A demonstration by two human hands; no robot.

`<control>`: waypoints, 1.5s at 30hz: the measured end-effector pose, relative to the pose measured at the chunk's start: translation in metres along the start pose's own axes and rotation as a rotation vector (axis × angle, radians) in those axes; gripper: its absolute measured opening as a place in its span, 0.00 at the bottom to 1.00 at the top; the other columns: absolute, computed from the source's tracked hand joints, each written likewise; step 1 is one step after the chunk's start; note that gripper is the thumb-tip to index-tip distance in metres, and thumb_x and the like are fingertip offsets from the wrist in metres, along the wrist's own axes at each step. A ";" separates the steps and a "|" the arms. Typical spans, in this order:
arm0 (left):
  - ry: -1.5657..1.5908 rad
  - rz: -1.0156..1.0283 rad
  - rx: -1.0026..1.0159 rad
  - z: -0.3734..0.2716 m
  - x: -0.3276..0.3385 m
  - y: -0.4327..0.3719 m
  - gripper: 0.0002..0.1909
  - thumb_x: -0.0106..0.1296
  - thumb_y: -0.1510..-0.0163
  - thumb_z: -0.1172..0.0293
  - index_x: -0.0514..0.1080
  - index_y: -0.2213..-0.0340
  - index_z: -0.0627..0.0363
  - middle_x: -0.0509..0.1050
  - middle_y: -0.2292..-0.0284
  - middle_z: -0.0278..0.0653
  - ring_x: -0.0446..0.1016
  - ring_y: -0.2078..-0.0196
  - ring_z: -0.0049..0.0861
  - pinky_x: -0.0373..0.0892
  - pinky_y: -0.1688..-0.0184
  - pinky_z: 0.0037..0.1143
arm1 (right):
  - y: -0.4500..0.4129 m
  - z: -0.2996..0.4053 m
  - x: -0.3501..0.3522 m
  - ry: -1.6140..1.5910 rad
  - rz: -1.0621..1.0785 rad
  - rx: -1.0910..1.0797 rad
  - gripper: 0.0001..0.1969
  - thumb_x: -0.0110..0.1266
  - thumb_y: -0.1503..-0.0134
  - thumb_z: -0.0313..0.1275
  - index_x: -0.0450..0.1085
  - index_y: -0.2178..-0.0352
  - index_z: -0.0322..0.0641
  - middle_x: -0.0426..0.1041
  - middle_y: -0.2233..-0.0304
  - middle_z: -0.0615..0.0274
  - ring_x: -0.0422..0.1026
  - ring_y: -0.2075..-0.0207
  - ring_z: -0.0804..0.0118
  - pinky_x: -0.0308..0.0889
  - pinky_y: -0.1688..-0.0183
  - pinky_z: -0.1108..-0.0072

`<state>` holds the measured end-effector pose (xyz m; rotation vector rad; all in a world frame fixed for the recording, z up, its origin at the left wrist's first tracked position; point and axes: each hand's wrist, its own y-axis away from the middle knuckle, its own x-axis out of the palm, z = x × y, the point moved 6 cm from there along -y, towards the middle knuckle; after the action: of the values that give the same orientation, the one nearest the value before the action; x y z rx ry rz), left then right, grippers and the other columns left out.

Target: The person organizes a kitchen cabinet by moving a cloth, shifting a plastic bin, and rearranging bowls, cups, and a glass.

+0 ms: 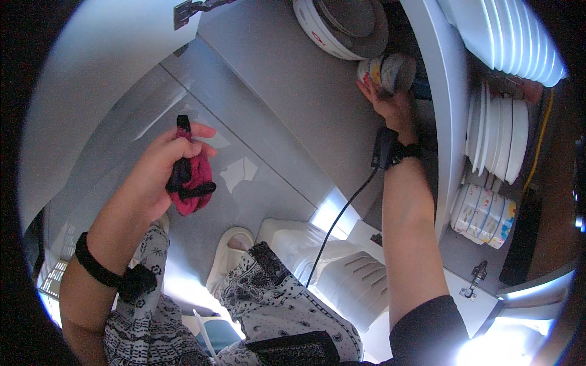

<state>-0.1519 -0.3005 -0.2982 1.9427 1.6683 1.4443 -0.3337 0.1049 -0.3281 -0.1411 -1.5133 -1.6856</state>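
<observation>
My left hand (176, 160) grips a dark pink cloth item (200, 171) with black edging and a black loop, held over the floor to the left. Reaching into the cabinet's lower compartment, my right hand (393, 107) is cupped around the near side of a stack of small patterned bowls (389, 71). Some of its fingers lie along the left side of the stack; the others are hidden. Just beyond stand nested large white bowls (336, 34) with a red motif.
A shelf edge (437, 91) runs right of my right forearm. Above it stand stacked white dishes (503, 36), plates (496, 132) and floral bowls (483, 215). A cable (336, 224) hangs from my right wrist. White plastic containers (352, 281) stand near my knee. An open cabinet door (119, 41) lies left.
</observation>
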 end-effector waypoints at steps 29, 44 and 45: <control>0.020 0.020 -0.120 0.046 0.044 -0.025 0.17 0.44 0.56 0.69 0.65 0.61 0.59 0.68 0.70 0.35 0.66 0.72 0.18 0.65 0.70 0.20 | 0.125 -0.178 -0.045 -0.371 -0.088 0.113 0.25 0.30 0.44 0.24 0.38 0.46 0.25 0.39 0.45 0.34 0.43 0.45 0.31 0.62 0.49 0.59; 0.154 -0.021 0.022 0.025 0.025 -0.007 0.12 0.44 0.55 0.71 0.66 0.65 0.57 0.67 0.71 0.34 0.65 0.71 0.19 0.64 0.67 0.20 | 0.325 -0.108 0.117 0.000 0.166 -0.269 0.27 0.40 0.44 0.44 0.51 0.46 0.45 0.41 0.44 0.41 0.39 0.44 0.31 0.69 0.57 0.59; 0.160 -0.019 0.029 0.027 0.026 -0.007 0.12 0.44 0.55 0.71 0.66 0.65 0.57 0.67 0.71 0.34 0.65 0.71 0.19 0.64 0.67 0.20 | 0.324 -0.100 0.123 -0.002 0.155 -0.285 0.26 0.40 0.43 0.41 0.50 0.46 0.43 0.41 0.45 0.40 0.38 0.43 0.32 0.69 0.57 0.60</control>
<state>-0.1390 -0.2650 -0.3022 1.8638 1.7778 1.6151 -0.1621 -0.0141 -0.0337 -0.4009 -1.2237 -1.7657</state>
